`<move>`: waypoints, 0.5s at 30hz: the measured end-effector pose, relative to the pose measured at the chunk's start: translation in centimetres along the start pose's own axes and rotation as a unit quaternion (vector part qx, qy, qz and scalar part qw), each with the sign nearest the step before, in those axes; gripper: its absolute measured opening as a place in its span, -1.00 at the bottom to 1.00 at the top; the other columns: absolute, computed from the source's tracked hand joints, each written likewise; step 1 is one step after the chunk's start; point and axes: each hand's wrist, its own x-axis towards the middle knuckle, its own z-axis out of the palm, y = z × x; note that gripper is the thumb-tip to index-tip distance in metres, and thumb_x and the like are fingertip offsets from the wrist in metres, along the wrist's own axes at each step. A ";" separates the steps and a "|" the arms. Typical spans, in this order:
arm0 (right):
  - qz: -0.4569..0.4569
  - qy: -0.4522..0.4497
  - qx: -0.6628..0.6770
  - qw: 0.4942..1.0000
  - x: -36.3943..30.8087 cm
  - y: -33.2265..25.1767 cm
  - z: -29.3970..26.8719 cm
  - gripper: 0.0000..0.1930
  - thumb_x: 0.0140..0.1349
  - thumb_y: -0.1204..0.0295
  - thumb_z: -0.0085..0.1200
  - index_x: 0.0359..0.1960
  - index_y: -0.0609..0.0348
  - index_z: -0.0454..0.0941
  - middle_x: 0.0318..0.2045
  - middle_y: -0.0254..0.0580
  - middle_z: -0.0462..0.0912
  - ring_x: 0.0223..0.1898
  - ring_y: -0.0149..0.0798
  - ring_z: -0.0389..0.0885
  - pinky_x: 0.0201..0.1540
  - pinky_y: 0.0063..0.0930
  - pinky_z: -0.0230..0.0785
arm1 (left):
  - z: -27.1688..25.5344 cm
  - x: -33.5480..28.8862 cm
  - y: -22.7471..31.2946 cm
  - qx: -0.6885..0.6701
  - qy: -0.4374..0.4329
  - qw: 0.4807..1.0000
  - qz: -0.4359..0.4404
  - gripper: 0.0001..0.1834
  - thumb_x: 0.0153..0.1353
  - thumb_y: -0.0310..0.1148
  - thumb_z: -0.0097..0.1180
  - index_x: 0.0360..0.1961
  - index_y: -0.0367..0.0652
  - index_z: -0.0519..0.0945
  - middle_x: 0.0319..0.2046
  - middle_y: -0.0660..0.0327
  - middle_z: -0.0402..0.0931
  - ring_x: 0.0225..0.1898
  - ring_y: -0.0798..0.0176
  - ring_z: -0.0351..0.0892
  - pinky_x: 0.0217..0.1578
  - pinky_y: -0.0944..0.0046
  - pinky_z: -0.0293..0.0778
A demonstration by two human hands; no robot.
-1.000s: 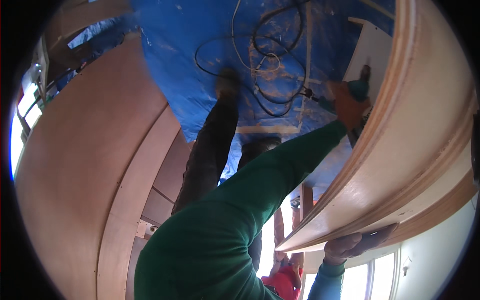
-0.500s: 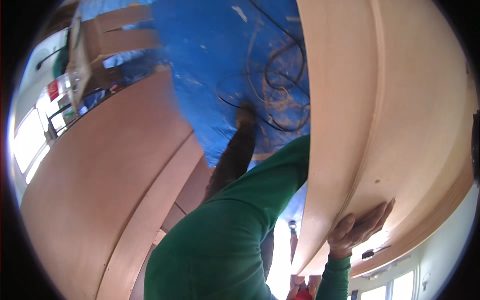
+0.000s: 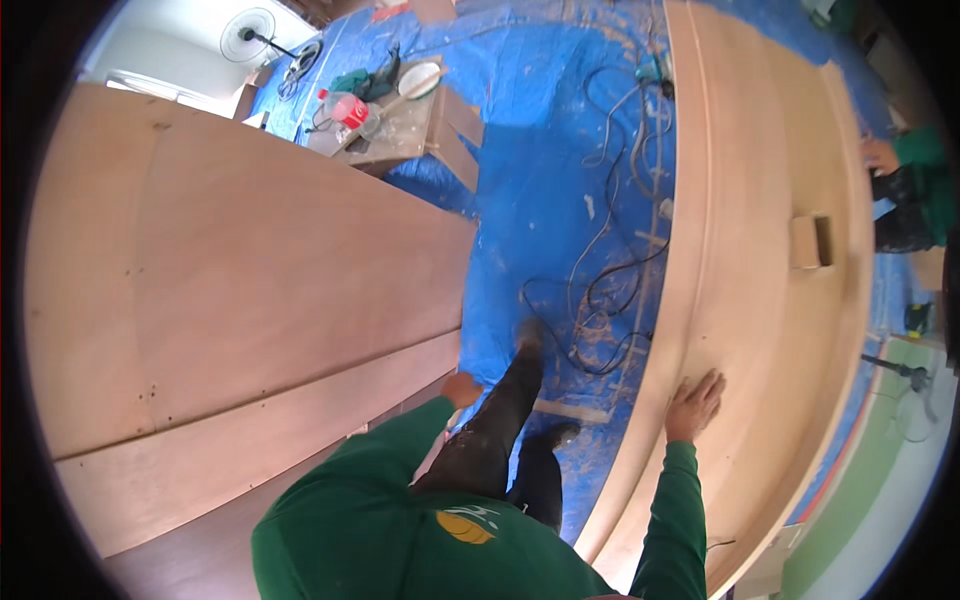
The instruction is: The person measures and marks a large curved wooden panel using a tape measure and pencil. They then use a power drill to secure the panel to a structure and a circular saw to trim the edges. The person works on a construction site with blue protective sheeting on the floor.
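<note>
My right hand [image 3: 694, 405] lies on the pale surface of a long, curved wooden counter [image 3: 745, 300], fingers stretched out and holding nothing. A raised strip runs lengthwise along this piece. On the other side, my left hand [image 3: 462, 390] hangs near the end of a large plywood panel [image 3: 290, 260]. Its fingers are hidden, and I cannot tell whether it touches the panel. A small open cardboard box [image 3: 805, 242] sits farther along the counter.
Blue sheeting [image 3: 540, 200] covers the floor, with dark cables [image 3: 610, 290] and dust on it. A low wooden table [image 3: 400, 135] bears a plastic bottle [image 3: 350, 110] and a white tub [image 3: 420, 79]. Another person's hand [image 3: 880, 155] is beyond the counter; a fan [image 3: 248, 36] stands far left.
My left arm, which reached across behind the curved counter, has come back to the left side. My right hand stays on the counter. The view has swung, bringing the low table and cardboard box into sight.
</note>
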 end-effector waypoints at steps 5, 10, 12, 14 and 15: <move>0.087 -0.197 -0.050 0.975 1.6 -2.8 -7.0 -0.26 0.47 0.10 0.14 0.59 0.12 0.25 0.54 0.28 0.28 0.54 0.27 0.25 0.46 0.22 0.26 | -19.5 -15.4 10.4 -0.256 0.004 0.953 0.160 -0.51 0.41 0.10 0.32 -0.13 -0.19 0.72 -0.26 0.11 0.71 -0.15 0.14 0.68 -0.07 0.02 0.57; 0.054 -0.091 -0.053 0.993 -1.3 -4.1 -5.7 -0.25 0.35 0.05 0.27 0.49 0.12 0.39 0.47 0.29 0.33 0.42 0.27 0.43 0.35 0.25 0.41 | -39.2 -26.3 21.8 -0.500 -0.048 0.793 0.344 -0.70 0.26 -0.25 0.54 -0.21 -0.14 0.64 -0.28 0.32 0.58 -0.18 0.39 0.53 -0.12 0.26 0.49; 0.070 -0.162 -0.006 0.984 -4.3 -6.7 -6.5 -0.30 0.32 0.06 0.29 0.41 0.19 0.49 0.38 0.36 0.43 0.36 0.32 0.49 0.35 0.19 0.44 | -45.6 -29.4 24.2 -0.479 -0.019 0.700 0.529 -0.65 0.18 -0.27 0.58 -0.26 -0.16 0.61 -0.31 0.26 0.53 -0.19 0.27 0.53 -0.11 0.22 0.50; 0.084 -0.196 0.057 0.975 -7.0 -8.4 -5.2 -0.32 0.28 0.04 0.32 0.33 0.23 0.57 0.31 0.42 0.47 0.31 0.36 0.52 0.37 0.15 0.43 | -50.1 -33.2 26.7 -0.515 0.001 0.575 0.636 -0.58 0.07 -0.24 0.65 -0.30 -0.20 0.59 -0.36 0.19 0.52 -0.24 0.19 0.55 -0.17 0.19 0.51; 0.071 -0.181 0.076 0.978 -8.5 -9.0 -4.4 -0.33 0.26 0.03 0.34 0.28 0.25 0.61 0.26 0.44 0.50 0.28 0.37 0.54 0.35 0.13 0.45 | -51.7 -34.3 27.3 -0.521 -0.002 0.522 0.675 -0.59 0.07 -0.24 0.64 -0.30 -0.20 0.60 -0.36 0.18 0.53 -0.24 0.18 0.56 -0.17 0.18 0.52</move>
